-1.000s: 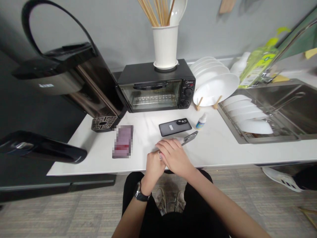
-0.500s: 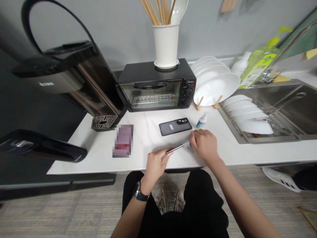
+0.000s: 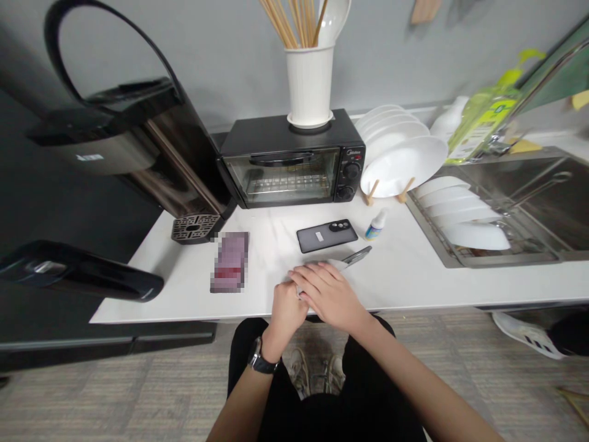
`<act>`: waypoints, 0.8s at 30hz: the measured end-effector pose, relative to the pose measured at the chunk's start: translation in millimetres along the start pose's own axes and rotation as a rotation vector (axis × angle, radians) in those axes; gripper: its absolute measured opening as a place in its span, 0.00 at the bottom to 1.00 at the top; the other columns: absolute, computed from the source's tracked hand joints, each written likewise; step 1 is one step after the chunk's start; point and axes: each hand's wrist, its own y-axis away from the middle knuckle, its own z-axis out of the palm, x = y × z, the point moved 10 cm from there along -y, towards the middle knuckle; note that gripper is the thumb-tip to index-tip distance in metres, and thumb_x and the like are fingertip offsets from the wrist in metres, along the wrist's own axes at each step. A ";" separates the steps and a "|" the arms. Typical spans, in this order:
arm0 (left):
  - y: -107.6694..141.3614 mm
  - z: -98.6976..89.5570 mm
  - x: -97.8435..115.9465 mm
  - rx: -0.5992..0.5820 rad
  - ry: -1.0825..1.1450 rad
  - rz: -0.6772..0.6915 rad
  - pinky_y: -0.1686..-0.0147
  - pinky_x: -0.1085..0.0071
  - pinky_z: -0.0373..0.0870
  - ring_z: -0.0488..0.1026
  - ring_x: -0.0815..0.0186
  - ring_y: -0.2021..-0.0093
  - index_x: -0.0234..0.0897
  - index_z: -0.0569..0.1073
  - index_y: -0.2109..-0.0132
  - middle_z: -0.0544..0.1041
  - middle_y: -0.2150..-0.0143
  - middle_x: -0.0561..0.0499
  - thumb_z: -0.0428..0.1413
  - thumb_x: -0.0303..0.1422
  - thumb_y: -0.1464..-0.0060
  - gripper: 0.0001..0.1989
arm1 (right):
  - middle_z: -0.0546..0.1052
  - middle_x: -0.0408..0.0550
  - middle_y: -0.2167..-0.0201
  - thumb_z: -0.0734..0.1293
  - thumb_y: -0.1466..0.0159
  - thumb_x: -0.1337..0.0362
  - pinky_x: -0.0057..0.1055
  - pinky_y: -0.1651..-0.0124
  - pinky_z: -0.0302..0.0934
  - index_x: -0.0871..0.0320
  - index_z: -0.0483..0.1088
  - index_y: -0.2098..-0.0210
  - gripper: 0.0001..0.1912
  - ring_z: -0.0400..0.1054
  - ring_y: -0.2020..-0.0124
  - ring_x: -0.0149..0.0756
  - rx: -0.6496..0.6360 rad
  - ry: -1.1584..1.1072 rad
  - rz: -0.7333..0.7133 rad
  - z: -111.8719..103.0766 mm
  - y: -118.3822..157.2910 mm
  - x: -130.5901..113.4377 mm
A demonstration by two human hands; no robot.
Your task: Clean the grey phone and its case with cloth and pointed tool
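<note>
My left hand (image 3: 288, 306), with a watch on the wrist, is closed on a thin phone-like slab (image 3: 358, 255) whose dark far end sticks out past my fingers. My right hand (image 3: 329, 294) lies over the near part of the slab, fingers together, with a whitish cloth or film (image 3: 339, 264) showing at its fingertips. Beyond them lies a dark phone case (image 3: 326, 236) with a camera cutout. A small spray bottle (image 3: 376, 226) stands to its right. At the left, a blurred-out purple phone (image 3: 230, 261) rests on the counter.
A black toaster oven (image 3: 294, 159) carries a white holder (image 3: 310, 86) with chopsticks. A water dispenser (image 3: 156, 147) stands left; white plates (image 3: 405, 162) and a sink (image 3: 464, 261) are right. The white counter (image 3: 184, 304) ends near my knees.
My right hand has moved left from beside the spray bottle onto the slab by my left hand. The slab now lies flatter, with its far end pointing right.
</note>
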 end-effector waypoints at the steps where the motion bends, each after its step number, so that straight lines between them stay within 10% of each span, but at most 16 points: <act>1: 0.0 -0.9 1.4 -0.007 0.014 0.002 0.72 0.71 0.69 0.77 0.62 0.75 0.36 0.80 0.69 0.82 0.73 0.47 0.53 0.20 0.48 0.12 | 0.75 0.53 0.39 0.56 0.23 0.64 0.44 0.33 0.50 0.61 0.62 0.32 0.22 0.64 0.39 0.44 0.000 0.023 0.022 -0.8 6.6 7.4; 6: 0.0 -4.6 8.6 -0.050 0.244 -0.028 0.64 0.73 0.72 0.82 0.63 0.64 0.42 0.82 0.49 0.87 0.58 0.49 0.57 0.30 0.34 0.12 | 0.80 0.54 0.57 0.58 0.24 0.57 0.44 0.44 0.56 0.60 0.73 0.48 0.17 0.68 0.54 0.47 0.033 0.141 0.286 -28.9 35.7 78.1; 12: 0.3 -2.5 5.3 -0.052 0.260 -0.076 0.63 0.73 0.72 0.81 0.64 0.67 0.42 0.83 0.49 0.87 0.62 0.49 0.57 0.38 0.32 0.12 | 0.77 0.50 0.74 0.57 0.27 0.66 0.38 0.62 0.53 0.57 0.71 0.74 0.21 0.68 0.70 0.41 0.014 0.263 0.582 -50.8 33.2 136.9; 18: 1.6 -0.8 2.8 -0.031 0.146 -0.054 0.69 0.73 0.68 0.77 0.65 0.72 0.38 0.82 0.60 0.83 0.70 0.49 0.56 0.33 0.33 0.10 | 0.80 0.52 0.69 0.59 0.27 0.66 0.41 0.54 0.56 0.58 0.74 0.71 0.18 0.71 0.63 0.45 -0.061 0.213 0.466 -27.1 -6.8 81.6; 24: 2.2 6.2 -7.1 -0.033 0.037 -0.064 0.74 0.69 0.63 0.73 0.62 0.77 0.35 0.76 0.73 0.79 0.75 0.45 0.52 0.21 0.46 0.13 | 0.78 0.53 0.43 0.60 0.25 0.64 0.41 0.41 0.56 0.62 0.67 0.36 0.20 0.68 0.46 0.44 -0.059 -0.041 0.048 3.5 -15.8 1.3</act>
